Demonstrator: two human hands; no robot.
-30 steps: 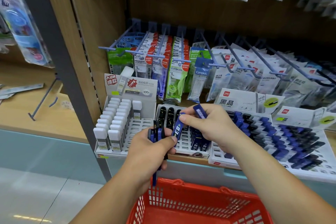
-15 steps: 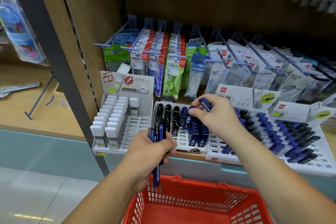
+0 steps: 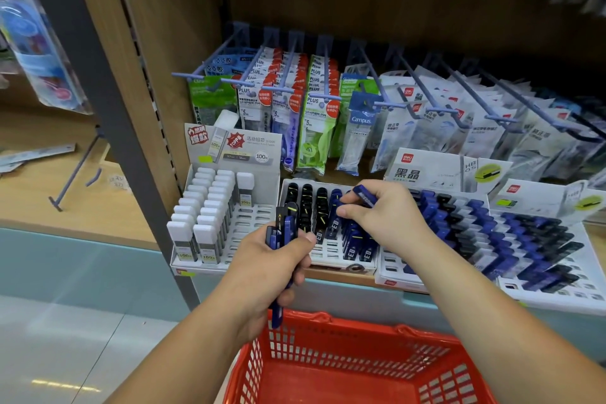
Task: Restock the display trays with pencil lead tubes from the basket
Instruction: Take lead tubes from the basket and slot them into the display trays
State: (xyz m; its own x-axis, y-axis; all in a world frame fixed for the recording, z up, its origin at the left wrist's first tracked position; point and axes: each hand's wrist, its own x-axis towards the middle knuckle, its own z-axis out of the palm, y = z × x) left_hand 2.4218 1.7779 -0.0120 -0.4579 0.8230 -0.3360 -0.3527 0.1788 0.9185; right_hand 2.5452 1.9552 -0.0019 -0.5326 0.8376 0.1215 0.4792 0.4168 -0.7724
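Stock on view, head camera, one frame.

- Left hand [image 3: 272, 261]: fist wrapped round a bundle [image 3: 284, 223] of blue and black tubes, held upright just in front of the middle tray [image 3: 323, 252]. One blue end pokes out below the fist, above the far rim of the basket [image 3: 360, 367].
- Right hand [image 3: 385, 216]: fingers curled, holding one blue tube [image 3: 364, 195] tilted above the middle tray. Lower fingertips [image 3: 344, 212] touch the blue tubes [image 3: 355, 239] standing there.
- Middle tray: white and slotted. We count black tubes [image 3: 306, 203] in the left columns and blue ones in the right columns, with open slots showing in the front rows.
- Left tray [image 3: 259, 223]: white-capped tubes [image 3: 205, 210] fill its left half in stepped rows, with one more standing apart at the back.
- Right trays [image 3: 557, 300]: two, side by side, with blue and black tubes in slanting rows; we cannot read their labels.
- Shelf [image 3: 341, 273]: carries all the trays along its front edge.
- Packs [image 3: 314, 108]: hang on pegs [image 3: 288, 88] behind the trays, with white printed cartons at the right.
- Basket: red lattice walls, low in frame between the two forearms, over the floor [image 3: 82, 354].
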